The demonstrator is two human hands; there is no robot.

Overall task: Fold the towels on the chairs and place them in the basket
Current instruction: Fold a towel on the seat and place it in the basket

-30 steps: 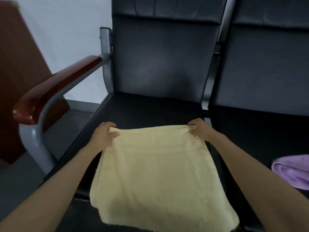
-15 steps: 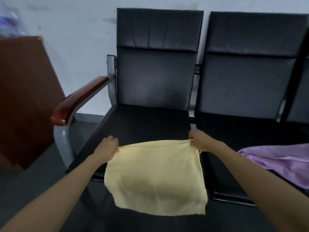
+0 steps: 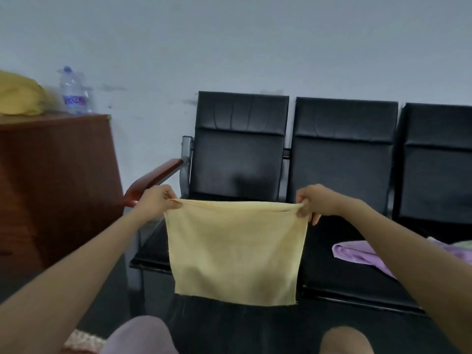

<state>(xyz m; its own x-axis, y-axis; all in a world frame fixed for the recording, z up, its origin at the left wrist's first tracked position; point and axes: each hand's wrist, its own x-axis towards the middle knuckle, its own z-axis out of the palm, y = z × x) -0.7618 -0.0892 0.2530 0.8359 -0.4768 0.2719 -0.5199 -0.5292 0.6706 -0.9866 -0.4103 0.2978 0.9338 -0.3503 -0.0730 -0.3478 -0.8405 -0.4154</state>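
- Pale yellow fabric towel was up in the air, hanging flat like a little curtain in front of the left-most seat in the row of black padded chairs. Its bottom edge dangled below the seat front and wasn't resting on anything.
- Left hand had the top left corner, fingers curled tight round the fabric, just in front of the reddish-brown wooden armrest.
- Right hand had the top right corner pinched between thumb and forefinger, with the other fingers curled loosely under the edge.
- Top edge was stretched pretty taut between the two hands, only a slight sag in the middle.
- Crumpled purple towel was lying on the middle seat, off to the right and not touching the yellow one. A sliver of pale green cloth showed beside it at the frame edge, too little of it to say what it was.
- Over on the left stood a reddish-brown wooden cabinet with a clear plastic water bottle and a bundle of yellow cloth on top, both kinda blurry.
- Plain grey-white wall was behind everything, and the person's knees poked in at the bottom.
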